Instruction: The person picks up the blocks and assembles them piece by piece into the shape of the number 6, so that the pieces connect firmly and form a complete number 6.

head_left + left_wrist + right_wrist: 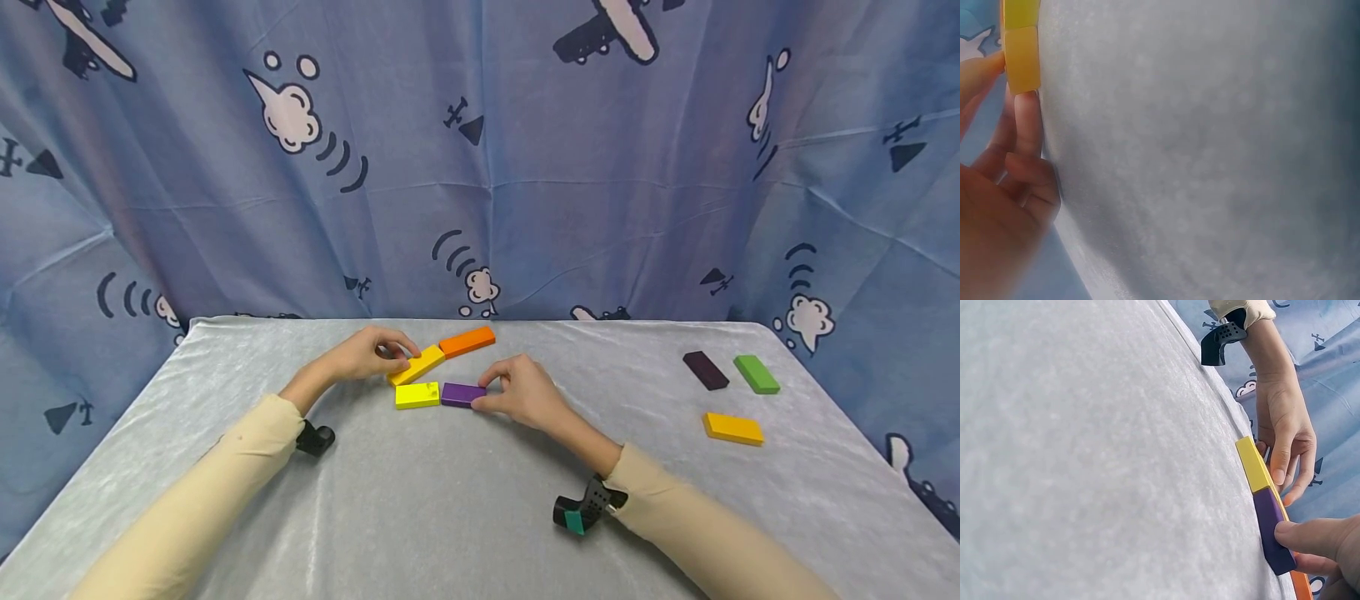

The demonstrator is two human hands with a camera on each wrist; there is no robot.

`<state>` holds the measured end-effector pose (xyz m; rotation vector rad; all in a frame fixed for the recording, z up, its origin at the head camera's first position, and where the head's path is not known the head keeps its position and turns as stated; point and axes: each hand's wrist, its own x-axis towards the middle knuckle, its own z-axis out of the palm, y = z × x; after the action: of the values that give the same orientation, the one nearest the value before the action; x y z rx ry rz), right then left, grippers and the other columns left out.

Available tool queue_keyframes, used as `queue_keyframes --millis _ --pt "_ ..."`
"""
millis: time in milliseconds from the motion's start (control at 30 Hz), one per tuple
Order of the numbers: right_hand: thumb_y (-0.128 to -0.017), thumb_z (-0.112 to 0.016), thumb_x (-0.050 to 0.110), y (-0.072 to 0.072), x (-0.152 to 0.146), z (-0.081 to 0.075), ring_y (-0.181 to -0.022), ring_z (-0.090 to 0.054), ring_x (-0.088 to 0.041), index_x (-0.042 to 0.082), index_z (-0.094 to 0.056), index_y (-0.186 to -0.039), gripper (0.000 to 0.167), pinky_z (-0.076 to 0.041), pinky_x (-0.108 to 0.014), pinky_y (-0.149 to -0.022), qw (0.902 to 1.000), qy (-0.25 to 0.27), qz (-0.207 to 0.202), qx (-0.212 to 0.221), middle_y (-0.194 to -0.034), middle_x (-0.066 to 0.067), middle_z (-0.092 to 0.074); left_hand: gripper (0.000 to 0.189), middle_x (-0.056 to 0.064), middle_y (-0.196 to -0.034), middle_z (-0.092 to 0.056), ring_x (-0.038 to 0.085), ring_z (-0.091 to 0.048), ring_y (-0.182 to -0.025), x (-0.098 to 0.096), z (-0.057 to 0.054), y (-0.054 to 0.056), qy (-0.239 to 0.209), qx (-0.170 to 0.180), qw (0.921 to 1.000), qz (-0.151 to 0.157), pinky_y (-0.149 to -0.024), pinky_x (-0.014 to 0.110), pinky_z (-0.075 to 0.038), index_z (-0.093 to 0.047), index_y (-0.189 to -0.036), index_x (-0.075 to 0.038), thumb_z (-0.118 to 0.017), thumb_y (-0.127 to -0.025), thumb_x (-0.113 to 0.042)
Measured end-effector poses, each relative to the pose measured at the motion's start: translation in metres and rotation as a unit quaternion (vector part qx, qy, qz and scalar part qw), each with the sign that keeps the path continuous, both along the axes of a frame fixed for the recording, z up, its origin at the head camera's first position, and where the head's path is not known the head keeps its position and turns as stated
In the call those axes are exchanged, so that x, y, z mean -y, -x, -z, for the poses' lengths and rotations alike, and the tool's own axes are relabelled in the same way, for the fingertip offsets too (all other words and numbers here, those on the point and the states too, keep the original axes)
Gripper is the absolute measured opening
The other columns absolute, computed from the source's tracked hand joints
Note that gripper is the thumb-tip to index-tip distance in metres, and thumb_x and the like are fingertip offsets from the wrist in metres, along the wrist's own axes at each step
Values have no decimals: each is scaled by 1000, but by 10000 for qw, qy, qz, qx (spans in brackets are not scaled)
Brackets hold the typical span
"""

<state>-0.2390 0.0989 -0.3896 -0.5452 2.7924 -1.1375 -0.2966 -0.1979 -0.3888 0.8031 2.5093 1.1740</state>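
Note:
Four flat rectangular blocks form a bent arrangement at the middle of the cloth. My left hand (369, 353) pinches an amber-yellow block (426, 362), its thumb and fingers at the block's sides. Touching that block's far end is an orange block (468, 342), angled up to the right. In front lies a bright yellow block (417, 396), end to end with a purple block (459, 395). My right hand (527, 392) pinches the purple block by its right end, and the right wrist view shows the thumb (1310, 536) against its side.
Off to the right lie a dark plum block (706, 371), a green block (757, 375) and another amber block (733, 429), all apart from each other. Pale velvety cloth (420, 508) covers the table. Behind it hangs a blue printed curtain (570, 208).

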Motion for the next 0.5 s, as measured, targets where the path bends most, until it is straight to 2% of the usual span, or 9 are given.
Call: queue_keyframes --millis 300,500 --pt "-77 -92 22 1 1 1 -49 -34 -10 10 -80 -95 25 -25 -25 -47 10000 -35 -41 0 -54 4 -40 23 10 -102 -70 26 -64 -94 1 -1 0 32 6 10000 -35 -84 38 -53 -72 -119 1 -65 -97 2" --pt "-79 -91 20 5 -8 -2 -49 -31 -10 3 -77 -102 32 -25 -24 -46 9986 465 -230 124 -54 3 -37 23 10 -102 -70 26 -63 -94 1 0 0 34 -1 10000 -46 -83 37 -53 -72 -119 1 -65 -97 2"
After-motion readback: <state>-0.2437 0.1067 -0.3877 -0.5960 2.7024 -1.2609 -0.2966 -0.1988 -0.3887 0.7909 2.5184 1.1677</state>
